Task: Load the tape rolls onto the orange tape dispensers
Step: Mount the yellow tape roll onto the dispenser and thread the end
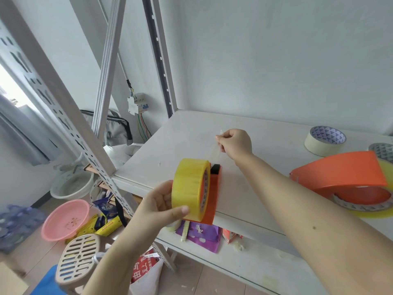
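My left hand (164, 204) grips a yellow tape roll (189, 188) that sits on an orange tape dispenser (211, 199) at the shelf's front edge. A clear strip of tape (214, 153) runs from the roll up to my right hand (234, 142), which pinches its free end above the shelf. A second orange dispenser (342, 173) with a yellowish roll inside lies on its side at the right.
A cream tape roll (325, 143) and a grey patterned roll (382, 151) lie at the back right of the white shelf (265, 150). Slotted metal uprights (70, 116) stand at left. Pink basin (66, 219), stool and bags clutter the floor below.
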